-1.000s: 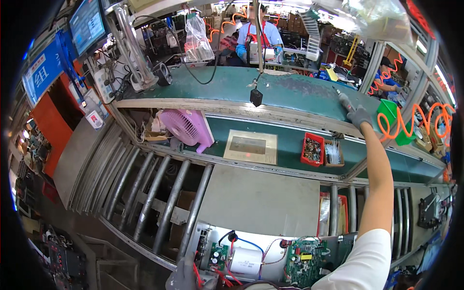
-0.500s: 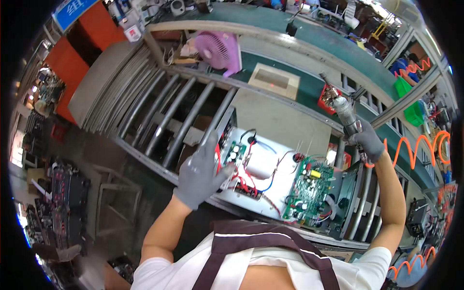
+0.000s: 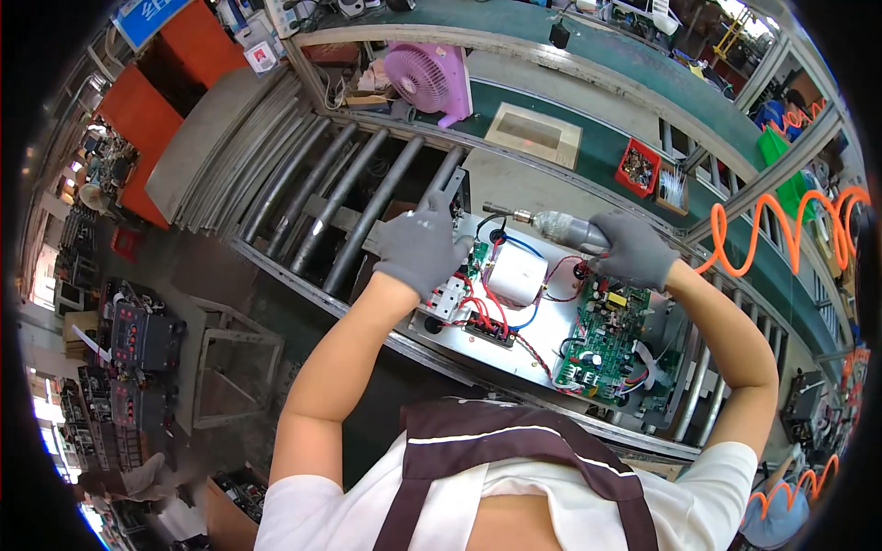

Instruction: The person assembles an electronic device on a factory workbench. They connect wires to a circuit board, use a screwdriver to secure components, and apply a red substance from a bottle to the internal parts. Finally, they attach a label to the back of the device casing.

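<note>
Screwdriver (image 3: 568,230), a powered inline model, has swung inward: a half second ago your right hand (image 3: 634,250) held it out beside the red bin of small metal parts (image 3: 637,167), and now it lies almost level above the open metal chassis (image 3: 540,347), tip pointing left. Your right glove is wrapped around its rear end. Your left hand (image 3: 418,241) has shifted up along the chassis's left end, fingers by the upright dark panel (image 3: 462,190), thumb apart; whether it pinches anything you cannot tell from this view. The tool's tip now sits just beside that hand, so both hands and tool appear gathered over the same end of the work, though no contact with a fastener can be made out. Just below the tool, between your hands, is a white cylindrical component (image 3: 516,279) with red and blue wires around it; below your right grip is a green circuit board (image 3: 606,340). Right of that grip, an orange coiled hose (image 3: 753,243) loops away. Beyond it, the red bin stands apart from your glove.
</note>
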`<state>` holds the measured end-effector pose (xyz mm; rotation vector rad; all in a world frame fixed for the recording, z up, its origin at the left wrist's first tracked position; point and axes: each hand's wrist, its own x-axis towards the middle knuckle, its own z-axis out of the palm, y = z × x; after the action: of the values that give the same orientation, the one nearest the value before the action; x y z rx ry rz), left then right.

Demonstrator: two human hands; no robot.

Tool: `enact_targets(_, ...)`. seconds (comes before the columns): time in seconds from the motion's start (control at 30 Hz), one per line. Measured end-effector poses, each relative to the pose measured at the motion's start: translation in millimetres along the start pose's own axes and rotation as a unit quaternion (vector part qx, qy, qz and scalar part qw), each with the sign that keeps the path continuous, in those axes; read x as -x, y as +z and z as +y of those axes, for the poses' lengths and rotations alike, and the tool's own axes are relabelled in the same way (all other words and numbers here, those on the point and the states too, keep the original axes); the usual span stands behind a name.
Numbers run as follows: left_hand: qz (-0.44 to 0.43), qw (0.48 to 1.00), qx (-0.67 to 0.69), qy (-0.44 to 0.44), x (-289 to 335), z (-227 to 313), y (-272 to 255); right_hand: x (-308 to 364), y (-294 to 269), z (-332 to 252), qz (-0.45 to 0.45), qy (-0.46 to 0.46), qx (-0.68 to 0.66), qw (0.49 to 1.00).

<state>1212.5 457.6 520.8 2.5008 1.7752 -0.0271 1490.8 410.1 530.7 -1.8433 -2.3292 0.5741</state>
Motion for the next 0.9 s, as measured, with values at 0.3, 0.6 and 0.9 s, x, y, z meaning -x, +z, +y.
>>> enact_targets(0.3,0.03,0.999,0.001,-0.012,-22,-3,20,-13,37,-10,-0.023,0.028,-0.042,0.998)
enact_targets(0.6,0.055,0.998,-0.004,0.001,-23,-3,24,-9,40,-16,0.038,-0.028,-0.005,0.999)
enact_targets(0.9,0.057,0.998,-0.018,-0.002,-23,-1,24,-13,38,-20,0.024,-0.006,0.05,0.998)
